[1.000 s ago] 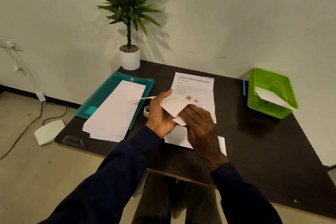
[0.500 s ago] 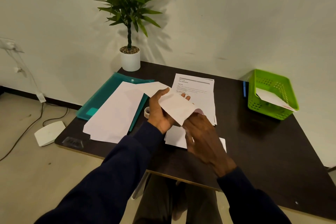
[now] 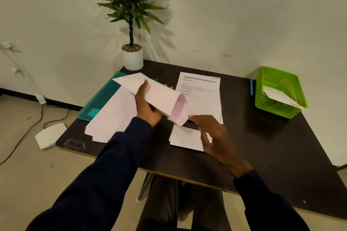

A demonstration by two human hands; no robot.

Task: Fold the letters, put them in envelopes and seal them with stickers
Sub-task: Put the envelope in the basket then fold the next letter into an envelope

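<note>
My left hand (image 3: 148, 106) grips a long white envelope (image 3: 159, 93) above the dark table (image 3: 262, 146), thumb on top and fingers underneath. The envelope's open end with its pale flap points right and toward me. My right hand (image 3: 217, 137) hovers just below that open end with relaxed fingers and holds nothing. Under it lies a folded white letter (image 3: 185, 138). A printed letter sheet (image 3: 201, 90) lies flat behind the hands.
A stack of white envelopes (image 3: 110, 120) lies on a teal folder (image 3: 97, 103) at the left. A potted plant (image 3: 132, 56) stands at the back. A green basket (image 3: 277, 92) with an envelope in it sits at the right, a blue pen (image 3: 251, 87) beside it.
My left hand has lifted the envelope and swung it flatter, open end toward my right hand. My right hand has let go of the envelope and dropped lower toward the folded letter.
</note>
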